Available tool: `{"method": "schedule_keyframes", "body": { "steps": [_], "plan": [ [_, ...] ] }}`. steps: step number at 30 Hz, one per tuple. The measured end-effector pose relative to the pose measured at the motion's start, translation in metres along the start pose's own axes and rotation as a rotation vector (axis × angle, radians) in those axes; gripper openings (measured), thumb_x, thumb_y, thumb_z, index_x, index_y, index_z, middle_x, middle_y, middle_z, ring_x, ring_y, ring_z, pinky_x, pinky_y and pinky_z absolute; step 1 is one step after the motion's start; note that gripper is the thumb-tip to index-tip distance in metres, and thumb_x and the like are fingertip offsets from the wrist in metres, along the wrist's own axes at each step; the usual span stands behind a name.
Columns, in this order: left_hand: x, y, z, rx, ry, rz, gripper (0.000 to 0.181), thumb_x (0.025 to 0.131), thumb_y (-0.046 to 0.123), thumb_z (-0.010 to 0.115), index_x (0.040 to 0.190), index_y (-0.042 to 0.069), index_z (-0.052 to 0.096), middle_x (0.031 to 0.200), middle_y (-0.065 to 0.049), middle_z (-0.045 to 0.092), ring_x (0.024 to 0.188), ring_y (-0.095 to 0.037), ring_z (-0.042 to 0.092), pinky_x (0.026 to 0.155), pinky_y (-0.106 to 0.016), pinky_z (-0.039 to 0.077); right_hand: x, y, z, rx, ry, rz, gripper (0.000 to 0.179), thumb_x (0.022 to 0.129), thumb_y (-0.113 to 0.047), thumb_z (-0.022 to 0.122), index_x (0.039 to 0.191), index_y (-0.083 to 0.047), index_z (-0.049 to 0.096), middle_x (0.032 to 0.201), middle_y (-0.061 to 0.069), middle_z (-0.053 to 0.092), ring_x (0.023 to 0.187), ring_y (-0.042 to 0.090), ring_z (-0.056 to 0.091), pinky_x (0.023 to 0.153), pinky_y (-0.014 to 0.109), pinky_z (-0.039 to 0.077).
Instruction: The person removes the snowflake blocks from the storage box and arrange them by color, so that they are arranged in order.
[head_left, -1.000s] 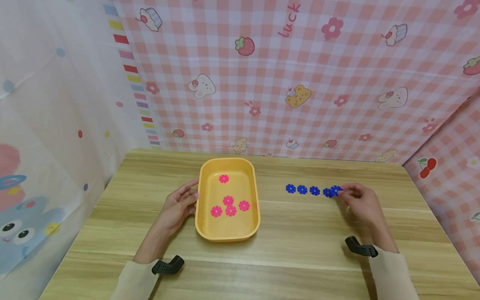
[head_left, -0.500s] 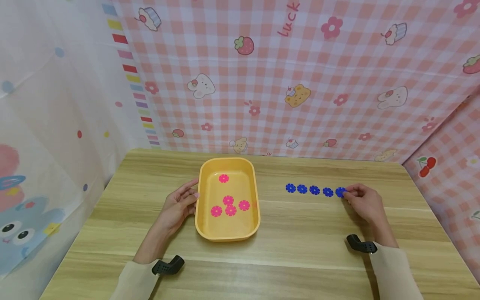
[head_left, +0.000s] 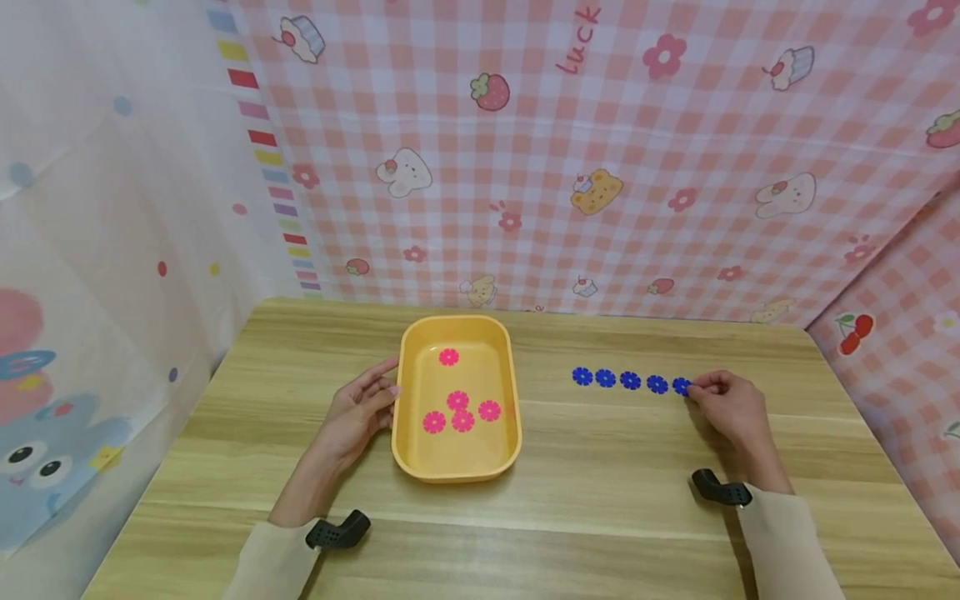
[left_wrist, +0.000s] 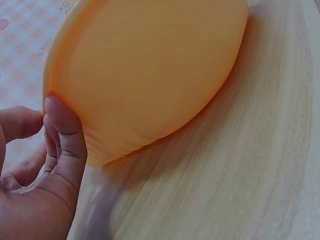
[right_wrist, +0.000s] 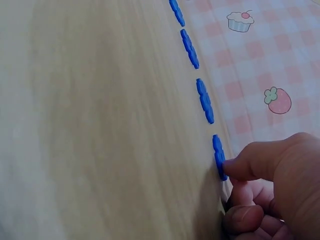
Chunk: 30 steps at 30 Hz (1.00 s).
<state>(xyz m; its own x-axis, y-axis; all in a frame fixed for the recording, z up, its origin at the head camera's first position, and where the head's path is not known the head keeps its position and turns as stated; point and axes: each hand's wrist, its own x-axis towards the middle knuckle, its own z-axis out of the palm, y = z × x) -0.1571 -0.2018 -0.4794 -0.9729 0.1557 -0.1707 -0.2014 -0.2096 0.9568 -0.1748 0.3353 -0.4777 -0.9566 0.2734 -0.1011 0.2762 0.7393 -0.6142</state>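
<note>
My left hand [head_left: 360, 417] grips the left side of a yellow plastic tray [head_left: 457, 468], one fingertip at its rim and another finger against the outer wall in the left wrist view. Several pink snowflake discs [head_left: 433, 422] lie flat inside the tray. To the right, several blue snowflake discs [head_left: 630, 381] form a row on the table. My right hand [head_left: 731, 410] pinches the edge of the rightmost blue snowflake disc [head_left: 680, 387], with the thumb touching it in the right wrist view [right_wrist: 219, 157]. The fingers partly cover that disc.
The wooden table [head_left: 570, 500] runs back to a pink checked cloth [head_left: 480, 167]. A white patterned cloth [head_left: 112, 250] hangs at the left. A black wrist mount [head_left: 722, 487] sits at the right sleeve, another mount [head_left: 337, 531] at the left.
My right hand has moved slightly right and set its blue snowflake disc, which overlapped its neighbour, at the row's right end. My left hand and the tray have stayed put.
</note>
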Motion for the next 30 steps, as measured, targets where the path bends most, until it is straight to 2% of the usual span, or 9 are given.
{"method": "schedule_keyframes", "body": {
  "steps": [9, 16, 22, 27, 30],
  "plan": [
    [-0.001, 0.002, 0.002, -0.003, -0.007, 0.001, 0.056, 0.103, 0.005, 0.059, 0.156, 0.005, 0.041, 0.101, 0.002, 0.059, 0.076, -0.008, 0.059, 0.063, -0.021, 0.056, -0.005, -0.003, -0.009, 0.089, -0.017, -0.028, 0.045, 0.103, -0.041, 0.057, 0.124, -0.002, 0.064, 0.101, 0.009, 0.066, 0.075, 0.007, 0.057, 0.060, 0.021, 0.048],
    [-0.001, 0.001, 0.001, -0.001, -0.006, 0.000, 0.057, 0.103, 0.006, 0.059, 0.156, 0.006, 0.040, 0.103, 0.001, 0.060, 0.076, -0.008, 0.060, 0.063, -0.021, 0.055, -0.015, -0.018, -0.010, 0.190, -0.075, -0.100, 0.049, 0.104, -0.041, 0.057, 0.133, -0.002, 0.060, 0.110, 0.015, 0.067, 0.078, 0.009, 0.065, 0.062, 0.024, 0.054],
    [-0.001, 0.000, 0.000, 0.006, -0.007, -0.007, 0.056, 0.103, 0.008, 0.060, 0.156, 0.007, 0.041, 0.105, 0.000, 0.061, 0.076, -0.009, 0.060, 0.063, -0.021, 0.055, -0.024, -0.034, -0.009, 0.187, -0.097, -0.171, 0.049, 0.104, -0.040, 0.058, 0.136, -0.002, 0.058, 0.120, 0.018, 0.066, 0.088, 0.005, 0.065, 0.069, 0.020, 0.054],
    [0.000, 0.001, 0.000, 0.009, -0.011, -0.006, 0.057, 0.103, 0.009, 0.061, 0.156, 0.007, 0.040, 0.106, -0.001, 0.061, 0.077, -0.009, 0.061, 0.064, -0.022, 0.057, -0.031, -0.048, -0.004, 0.186, -0.100, -0.245, 0.045, 0.104, -0.035, 0.059, 0.135, -0.002, 0.059, 0.120, 0.018, 0.066, 0.089, 0.002, 0.060, 0.067, 0.020, 0.052],
    [0.000, 0.001, 0.000, 0.010, -0.007, -0.009, 0.057, 0.103, 0.009, 0.061, 0.156, 0.007, 0.040, 0.106, -0.001, 0.061, 0.076, -0.009, 0.061, 0.064, -0.021, 0.056, -0.035, -0.057, 0.002, 0.190, -0.104, -0.283, 0.043, 0.104, -0.034, 0.061, 0.133, -0.002, 0.059, 0.118, 0.017, 0.068, 0.090, 0.005, 0.061, 0.066, 0.021, 0.053]
  ]
}}
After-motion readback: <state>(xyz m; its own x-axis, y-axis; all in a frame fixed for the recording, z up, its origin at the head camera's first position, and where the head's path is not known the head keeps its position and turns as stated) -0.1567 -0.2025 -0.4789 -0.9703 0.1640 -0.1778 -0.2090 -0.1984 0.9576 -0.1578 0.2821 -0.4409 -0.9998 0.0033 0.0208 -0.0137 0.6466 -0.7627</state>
